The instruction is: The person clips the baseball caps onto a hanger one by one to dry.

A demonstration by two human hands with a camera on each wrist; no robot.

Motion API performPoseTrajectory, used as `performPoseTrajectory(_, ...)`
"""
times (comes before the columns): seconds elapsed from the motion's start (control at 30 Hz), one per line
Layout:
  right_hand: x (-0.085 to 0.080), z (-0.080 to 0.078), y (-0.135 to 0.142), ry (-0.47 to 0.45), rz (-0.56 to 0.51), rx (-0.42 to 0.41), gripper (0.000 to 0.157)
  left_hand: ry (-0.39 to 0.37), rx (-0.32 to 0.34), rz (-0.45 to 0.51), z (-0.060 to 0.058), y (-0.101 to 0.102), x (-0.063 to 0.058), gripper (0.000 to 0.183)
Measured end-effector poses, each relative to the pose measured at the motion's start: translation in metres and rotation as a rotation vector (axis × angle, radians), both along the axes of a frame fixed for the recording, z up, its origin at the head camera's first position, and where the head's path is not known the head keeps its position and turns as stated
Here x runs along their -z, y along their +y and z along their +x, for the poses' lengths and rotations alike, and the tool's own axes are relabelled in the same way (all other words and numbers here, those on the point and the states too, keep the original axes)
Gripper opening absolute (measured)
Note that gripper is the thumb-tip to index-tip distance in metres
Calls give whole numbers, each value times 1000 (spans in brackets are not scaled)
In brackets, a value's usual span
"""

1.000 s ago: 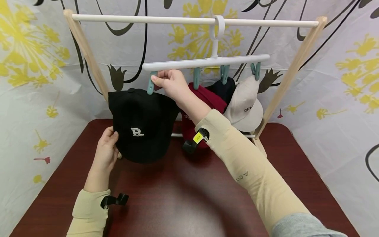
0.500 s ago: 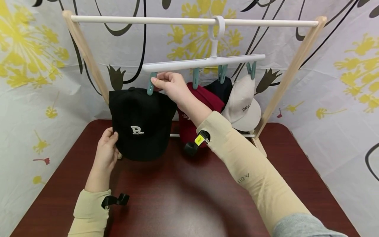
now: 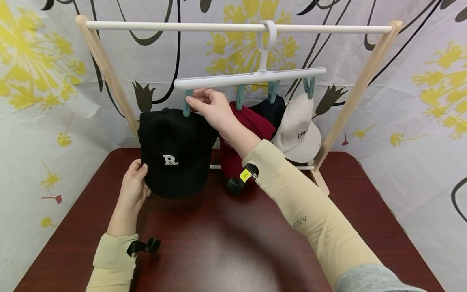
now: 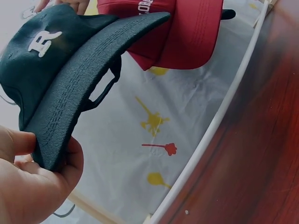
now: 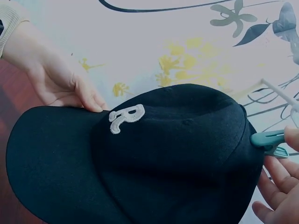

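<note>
A black cap [image 3: 175,142] with a white letter R hangs at the left end of the white clip hanger [image 3: 251,78]. My left hand [image 3: 133,184] grips the side of its brim, thumb on one face and fingers behind, as the left wrist view shows. My right hand [image 3: 215,107] pinches the teal clip [image 3: 187,104] at that end of the hanger. In the right wrist view the tip of this clip [image 5: 268,138] lies over the cap's edge. Whether its jaws press on the fabric is hard to tell.
A red cap [image 3: 249,117], a dark navy cap [image 3: 276,109] and a beige cap [image 3: 297,129] hang from the other clips. The hanger hooks over the white bar [image 3: 164,26] of a wooden-legged rack, standing on a reddish-brown table [image 3: 219,243] against a patterned cloth backdrop.
My left hand and the black cap have shifted slightly to the right. The hanger's right end and its hanging caps have swung a little to the left. My right hand stays on the clip.
</note>
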State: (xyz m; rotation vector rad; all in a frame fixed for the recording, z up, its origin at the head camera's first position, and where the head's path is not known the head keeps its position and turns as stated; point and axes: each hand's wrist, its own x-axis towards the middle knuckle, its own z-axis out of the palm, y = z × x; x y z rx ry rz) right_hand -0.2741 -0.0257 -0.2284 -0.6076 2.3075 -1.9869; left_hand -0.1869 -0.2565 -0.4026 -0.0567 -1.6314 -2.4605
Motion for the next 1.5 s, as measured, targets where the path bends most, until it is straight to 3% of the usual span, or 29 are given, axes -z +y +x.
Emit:
performPoseTrajectory(0.4, 6, -2, 2, 45, 27, -5, 37, -46, 7, -8, -6, 0, 5, 13)
performPoseTrajectory(0.67, 12, -1, 9, 77, 67, -19, 38, -120, 16, -73, -10, -1, 9, 16)
performPoseTrajectory(0.9, 19, -1, 17, 114, 99, -11, 38, -123, 35, -92, -13, -3, 14, 17)
performPoseTrajectory(1.23, 32, -1, 30, 140, 101, -22, 36, -147, 59, -128, -14, -5, 15, 53)
performPoseTrajectory(1.5, 39, -1, 42, 146, 125, 3, 34, -166, 59, -201, -14, -7, 16, 62)
